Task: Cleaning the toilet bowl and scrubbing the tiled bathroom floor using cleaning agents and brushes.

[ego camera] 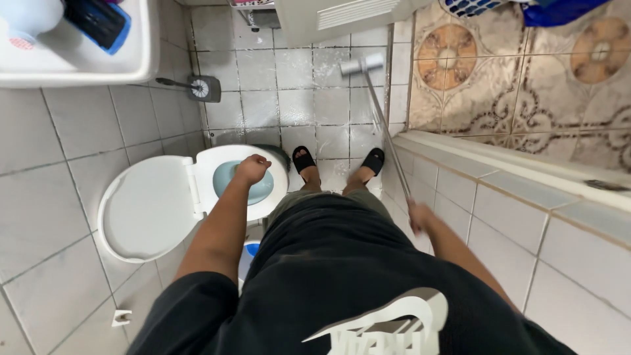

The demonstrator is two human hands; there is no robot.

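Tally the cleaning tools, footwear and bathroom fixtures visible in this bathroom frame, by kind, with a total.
Floor brush, handle in the right hand: 1
Toilet brush: 1
Sandals: 2
Toilet, left hand over the bowl: 1
Sink: 1
Total: 6

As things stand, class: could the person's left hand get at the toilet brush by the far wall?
Probably not without stepping forward. The left hand rests on the toilet rim, and the toilet brush lies well beyond it on the wet tiled floor; nothing blocks the way.
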